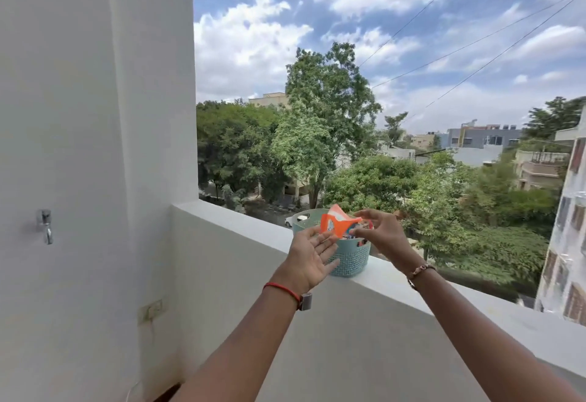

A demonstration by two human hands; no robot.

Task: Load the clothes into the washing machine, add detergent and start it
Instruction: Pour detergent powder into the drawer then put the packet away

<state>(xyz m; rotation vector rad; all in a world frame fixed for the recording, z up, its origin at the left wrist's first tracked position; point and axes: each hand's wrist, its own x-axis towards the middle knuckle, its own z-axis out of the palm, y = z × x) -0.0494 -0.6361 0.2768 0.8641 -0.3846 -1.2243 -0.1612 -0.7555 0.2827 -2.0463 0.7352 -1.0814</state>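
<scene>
Right hand pinches orange detergent sachet at its 3 o'clock edge, left hand open; light, floppy, slippery—grip corner seam.

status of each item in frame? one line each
Sachet: orange, upright above basket, pinched by right hand.
Basket: upright on ledge, holds packets.
Left hand: open, palm up, beside sachet.
Right hand: shut on sachet.
Tap: no water running.

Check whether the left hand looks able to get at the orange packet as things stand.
Probably yes: the left hand is open, palm up, right beside the orange packet that the right hand holds over the blue basket; nothing sits between them.
</scene>
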